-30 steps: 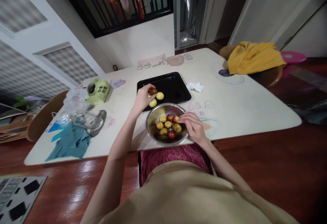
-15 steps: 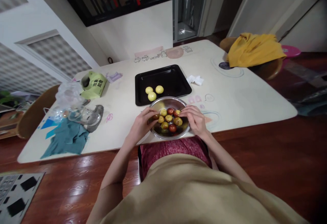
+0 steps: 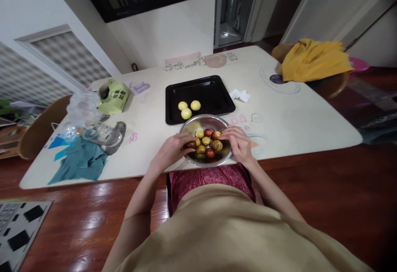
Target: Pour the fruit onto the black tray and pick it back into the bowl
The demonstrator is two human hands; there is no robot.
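One dark fruit (image 3: 191, 144) fills the narrow left grip (image 3: 174, 148).

Baking tray (image 3: 214, 94), centre: black. Three round fruits (image 3: 186, 113) thereon: pale yellow. Metal bowl (image 3: 202, 121): silver; its contained fruits (image 3: 206, 140) show mottled yellow, dark red. Cloth (image 3: 314, 61), upper right: mustard yellow.

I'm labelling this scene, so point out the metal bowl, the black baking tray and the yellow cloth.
Metal bowl (image 3: 209, 121): head view, far inner wall.
Black baking tray (image 3: 214, 94): head view, bare floor.
Yellow cloth (image 3: 314, 61): head view, middle of its folds.
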